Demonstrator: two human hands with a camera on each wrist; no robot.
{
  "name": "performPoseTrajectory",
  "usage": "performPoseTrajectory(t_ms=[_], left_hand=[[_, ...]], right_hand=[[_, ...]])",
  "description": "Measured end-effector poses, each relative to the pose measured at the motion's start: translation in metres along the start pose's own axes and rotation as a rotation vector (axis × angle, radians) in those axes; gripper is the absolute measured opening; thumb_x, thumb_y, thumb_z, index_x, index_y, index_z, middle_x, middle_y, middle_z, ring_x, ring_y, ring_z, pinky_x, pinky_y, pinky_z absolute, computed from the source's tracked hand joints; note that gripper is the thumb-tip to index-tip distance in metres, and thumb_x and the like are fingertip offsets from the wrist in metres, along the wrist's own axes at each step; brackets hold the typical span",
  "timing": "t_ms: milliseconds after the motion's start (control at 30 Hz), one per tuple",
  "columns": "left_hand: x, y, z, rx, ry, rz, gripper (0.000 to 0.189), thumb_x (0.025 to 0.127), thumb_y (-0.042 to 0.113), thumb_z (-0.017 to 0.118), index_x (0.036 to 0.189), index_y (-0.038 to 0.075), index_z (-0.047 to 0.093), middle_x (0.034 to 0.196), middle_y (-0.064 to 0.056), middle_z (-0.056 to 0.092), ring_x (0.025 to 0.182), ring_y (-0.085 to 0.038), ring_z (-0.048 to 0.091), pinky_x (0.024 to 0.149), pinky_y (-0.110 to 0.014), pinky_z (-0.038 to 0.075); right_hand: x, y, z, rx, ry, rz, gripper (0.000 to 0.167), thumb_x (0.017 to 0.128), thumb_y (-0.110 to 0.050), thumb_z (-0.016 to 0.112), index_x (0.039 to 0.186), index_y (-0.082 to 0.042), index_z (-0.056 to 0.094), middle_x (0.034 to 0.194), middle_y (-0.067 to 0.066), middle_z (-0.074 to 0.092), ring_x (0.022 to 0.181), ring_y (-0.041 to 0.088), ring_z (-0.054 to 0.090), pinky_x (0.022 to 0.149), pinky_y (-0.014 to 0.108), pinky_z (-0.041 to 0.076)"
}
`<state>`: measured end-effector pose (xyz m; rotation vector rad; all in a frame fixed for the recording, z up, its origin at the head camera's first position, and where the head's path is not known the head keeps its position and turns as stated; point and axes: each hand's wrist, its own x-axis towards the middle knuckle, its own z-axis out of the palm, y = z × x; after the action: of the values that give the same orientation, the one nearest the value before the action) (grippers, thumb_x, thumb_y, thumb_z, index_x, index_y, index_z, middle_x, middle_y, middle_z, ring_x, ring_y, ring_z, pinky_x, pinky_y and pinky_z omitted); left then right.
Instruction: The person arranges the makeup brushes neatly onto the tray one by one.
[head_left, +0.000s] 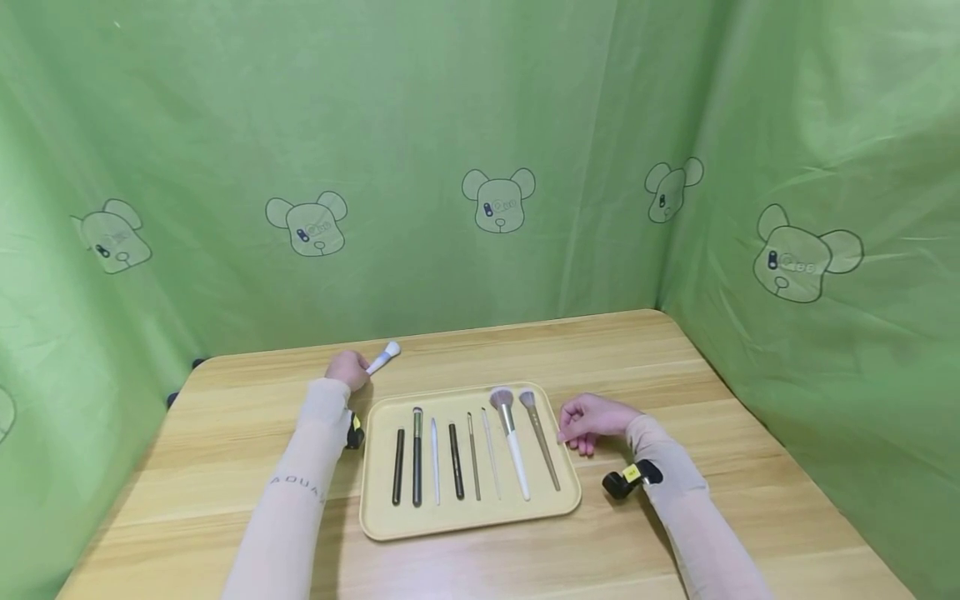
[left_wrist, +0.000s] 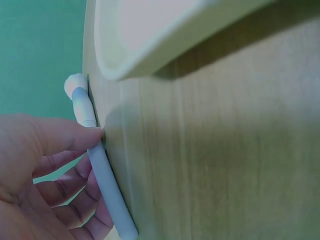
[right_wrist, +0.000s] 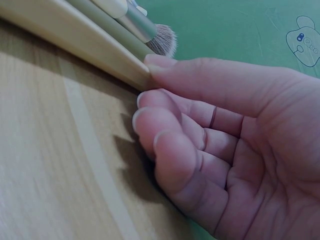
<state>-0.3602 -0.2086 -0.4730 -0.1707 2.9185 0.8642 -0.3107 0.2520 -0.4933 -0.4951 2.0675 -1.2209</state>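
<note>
My left hand (head_left: 348,369) pinches a white makeup brush (head_left: 386,357) behind the tray's left corner. Its pale bristles point away toward the table's back edge. Seen from the left wrist, the thumb lies on the handle (left_wrist: 112,195) near its upper part and the other fingers curl behind it. My right hand (head_left: 592,419) is at the right side of the yellow tray (head_left: 480,521), thumb on top of the rim and fingers curled at its outer side. In the tray several makeup brushes lie roughly side by side, among them a large white-handled brush (head_left: 513,446) and a brown brush (head_left: 540,437).
The tray stands on a light wood table (head_left: 645,358). A green curtain (head_left: 405,167) with bear-head prints hangs behind the table and along both sides. Dark slim brushes (head_left: 398,467) lie toward the tray's left side.
</note>
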Motion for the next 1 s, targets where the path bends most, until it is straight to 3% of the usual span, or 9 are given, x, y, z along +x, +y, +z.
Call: performPoseTrajectory(t_ms=[300,467,667,1000], left_hand=[[-0.005,0.001,-0.001,0.035,0.020,0.016,0.024,0.084,0.005,0.061,0.104,-0.004,0.068,0.101,-0.020,0.069,0.089,-0.031,0.062,0.087,-0.045,0.053],[-0.012,0.004,-0.005,0.031,0.018,0.020,0.023,0.086,0.008,0.060,0.103,-0.004,0.067,0.095,-0.017,0.069,0.078,-0.024,0.059,0.074,-0.036,0.052],[-0.021,0.006,-0.011,-0.058,-0.015,0.000,0.022,0.087,0.012,0.061,0.102,-0.003,0.064,0.088,-0.012,0.064,0.072,-0.018,0.055,0.064,-0.026,0.047],[-0.030,0.008,-0.019,-0.179,-0.043,-0.008,0.019,0.087,0.013,0.064,0.096,-0.002,0.058,0.084,-0.009,0.060,0.068,-0.015,0.054,0.056,-0.023,0.053]], right_hand=[[0.000,-0.002,0.001,-0.015,0.006,0.003,0.014,0.086,-0.010,0.069,0.084,-0.002,0.057,0.065,0.000,0.062,0.050,0.007,0.056,0.048,0.018,0.052],[-0.001,-0.003,0.002,-0.014,0.005,0.001,0.014,0.086,-0.010,0.069,0.084,-0.002,0.058,0.065,0.001,0.062,0.050,0.007,0.056,0.048,0.018,0.052],[0.000,-0.003,0.001,-0.003,-0.002,0.005,0.015,0.086,-0.010,0.070,0.084,-0.002,0.058,0.065,0.001,0.062,0.050,0.007,0.056,0.048,0.019,0.052],[-0.001,-0.004,0.000,-0.025,-0.005,0.007,0.015,0.086,-0.011,0.069,0.084,-0.001,0.058,0.066,0.002,0.062,0.050,0.008,0.056,0.048,0.019,0.052]])
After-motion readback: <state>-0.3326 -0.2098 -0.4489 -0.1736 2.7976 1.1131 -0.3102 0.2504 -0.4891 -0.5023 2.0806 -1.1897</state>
